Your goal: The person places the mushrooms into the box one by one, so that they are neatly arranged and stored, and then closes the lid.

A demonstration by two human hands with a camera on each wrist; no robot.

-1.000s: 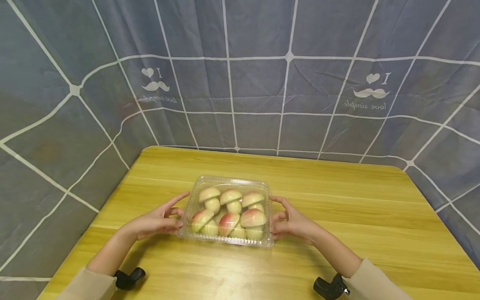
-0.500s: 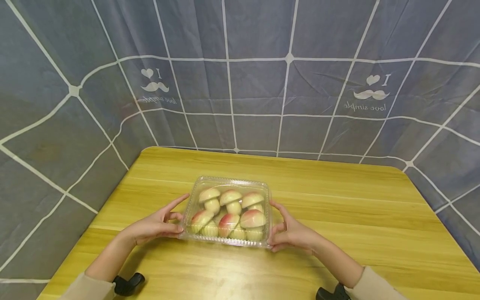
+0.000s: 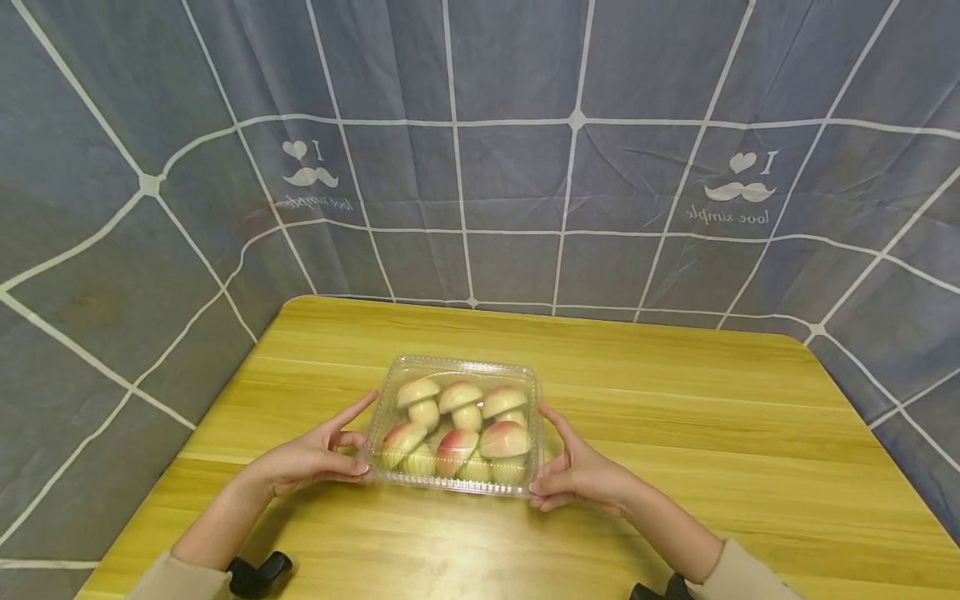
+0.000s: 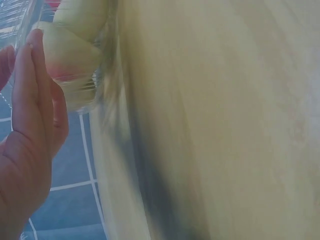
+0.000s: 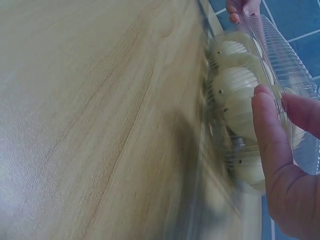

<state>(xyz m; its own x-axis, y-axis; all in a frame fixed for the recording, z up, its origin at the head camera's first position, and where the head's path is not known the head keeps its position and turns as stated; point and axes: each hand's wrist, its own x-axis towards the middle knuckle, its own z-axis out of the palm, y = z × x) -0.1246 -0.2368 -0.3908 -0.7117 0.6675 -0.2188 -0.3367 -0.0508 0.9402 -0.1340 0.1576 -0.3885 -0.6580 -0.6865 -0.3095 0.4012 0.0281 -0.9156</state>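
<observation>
A clear plastic clamshell box [image 3: 453, 365] with a ribbed rim is near the middle of the wooden table. Through its lid show several pale yellow mushroom-shaped pieces [image 3: 453, 450], some with pink-red caps. My left hand [image 3: 311, 457] holds the box's left side, thumb at the near left corner and index finger stretched along the edge. At the near right corner my right hand [image 3: 581, 475] pinches the rim between thumb and fingers. In the right wrist view the thumb [image 5: 270, 132] lies against the box's rim. Fingers under the rim are partly hidden.
The wooden table [image 3: 675, 400] extends on all sides of the box. A grey-blue curtain [image 3: 510, 175] with white grid lines stands along its back and left. Black wrist mounts [image 3: 258, 575] sit at both sleeves.
My right hand has slid slightly toward the near right corner of the box and now pinches the rim there. The left thumb has shifted a little along the edge. The box has hardly moved.
</observation>
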